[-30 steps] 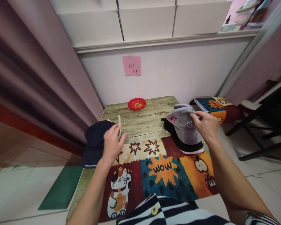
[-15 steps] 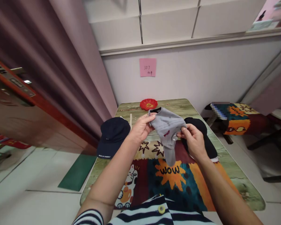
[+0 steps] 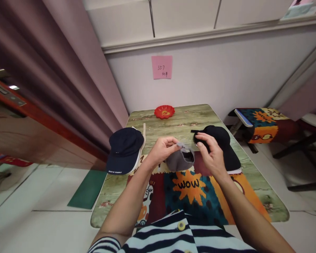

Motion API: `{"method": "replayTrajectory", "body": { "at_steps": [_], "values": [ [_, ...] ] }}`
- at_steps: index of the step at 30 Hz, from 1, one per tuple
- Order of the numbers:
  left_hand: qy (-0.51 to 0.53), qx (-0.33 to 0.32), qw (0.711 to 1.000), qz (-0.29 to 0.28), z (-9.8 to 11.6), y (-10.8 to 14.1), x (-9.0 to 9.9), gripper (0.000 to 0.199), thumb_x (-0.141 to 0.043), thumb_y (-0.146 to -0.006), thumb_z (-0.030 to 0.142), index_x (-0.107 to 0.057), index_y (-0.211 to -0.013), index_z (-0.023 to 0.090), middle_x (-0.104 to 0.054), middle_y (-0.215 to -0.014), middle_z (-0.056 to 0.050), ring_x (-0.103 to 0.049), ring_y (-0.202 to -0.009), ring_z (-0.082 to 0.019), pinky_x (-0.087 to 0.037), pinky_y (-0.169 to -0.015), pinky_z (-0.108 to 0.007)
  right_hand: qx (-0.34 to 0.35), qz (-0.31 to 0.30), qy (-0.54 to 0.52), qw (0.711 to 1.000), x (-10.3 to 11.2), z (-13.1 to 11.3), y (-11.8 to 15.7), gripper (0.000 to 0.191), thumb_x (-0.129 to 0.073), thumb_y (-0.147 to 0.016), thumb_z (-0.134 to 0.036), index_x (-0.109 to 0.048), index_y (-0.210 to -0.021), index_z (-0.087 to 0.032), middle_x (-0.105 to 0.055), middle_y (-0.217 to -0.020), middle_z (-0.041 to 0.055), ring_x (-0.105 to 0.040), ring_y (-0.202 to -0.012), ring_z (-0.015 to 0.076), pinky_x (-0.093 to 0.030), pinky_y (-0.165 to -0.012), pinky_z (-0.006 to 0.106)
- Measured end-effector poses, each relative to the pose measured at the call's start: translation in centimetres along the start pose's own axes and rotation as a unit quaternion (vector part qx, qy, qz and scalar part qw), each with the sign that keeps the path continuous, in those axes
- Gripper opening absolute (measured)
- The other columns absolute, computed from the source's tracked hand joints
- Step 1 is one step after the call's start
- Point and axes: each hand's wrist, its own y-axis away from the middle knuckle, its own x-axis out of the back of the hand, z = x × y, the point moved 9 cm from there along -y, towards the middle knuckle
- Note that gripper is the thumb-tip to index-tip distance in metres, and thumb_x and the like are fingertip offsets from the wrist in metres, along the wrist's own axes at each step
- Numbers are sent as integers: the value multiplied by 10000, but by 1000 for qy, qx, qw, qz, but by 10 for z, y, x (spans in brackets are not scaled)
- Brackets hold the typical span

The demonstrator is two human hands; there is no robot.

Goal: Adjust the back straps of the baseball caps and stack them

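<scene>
In the middle of the table a grey baseball cap point(image 3: 177, 162) hangs low over the patterned cloth, its back opening turned toward the right. My left hand point(image 3: 162, 151) is closed, pinching the cap's strap end between thumb and fingers. Just right of it, my right hand point(image 3: 212, 153) is off the grey cap, thumb and fingers apart, in front of a black cap point(image 3: 225, 140); whether it touches the black cap is unclear. A navy cap point(image 3: 125, 144) with white lettering on its brim lies at the left, a pale cap edge and strap showing from underneath.
A red scalloped dish point(image 3: 164, 114) stands at the table's far edge, below a pink note point(image 3: 162, 67) on the wall. The patterned cloth point(image 3: 192, 207) covers the table's near part. An orange-framed door and curtain point(image 3: 94, 63) are at the left; another table point(image 3: 265, 121) stands at the right.
The grey cap has come down and turned, so its back opening now shows. My right hand has let go of it and opened; my left hand still holds it, lower than before.
</scene>
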Motion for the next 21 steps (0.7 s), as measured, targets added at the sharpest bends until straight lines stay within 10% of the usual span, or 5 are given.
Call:
{"method": "replayTrajectory", "body": {
  "at_steps": [6, 16, 21],
  "values": [
    [12, -5, 1000, 11, 3, 9, 12, 379, -846, -709, 462, -682, -780, 127, -678, -712, -26, -580, -621, -108, -410, -594, -213, -72, -257, -143, 953, -71, -26, 3, 417, -509, -972, -538, -701, -819, -201, -682, -785, 30, -636, -774, 203, -501, -730, 306],
    [52, -33, 998, -9, 4, 27, 20, 355, -677, -878, 478, -726, -1009, 152, -717, -905, -63, -628, -779, -151, -454, -716, -241, -130, -212, -240, 938, -76, -14, 4, 324, -626, -924, -504, -652, -828, -195, -644, -798, 14, -571, -733, 153, -460, -676, 254],
    [25, -11, 1000, -5, -7, 26, 21, 335, -832, -748, 389, -735, -967, 155, -722, -913, -53, -639, -833, -155, -470, -773, -243, -100, -200, -211, 952, -79, -20, 1, 313, -588, -944, -491, -636, -822, -206, -645, -780, 13, -589, -735, 167, -470, -698, 275]
  ]
}}
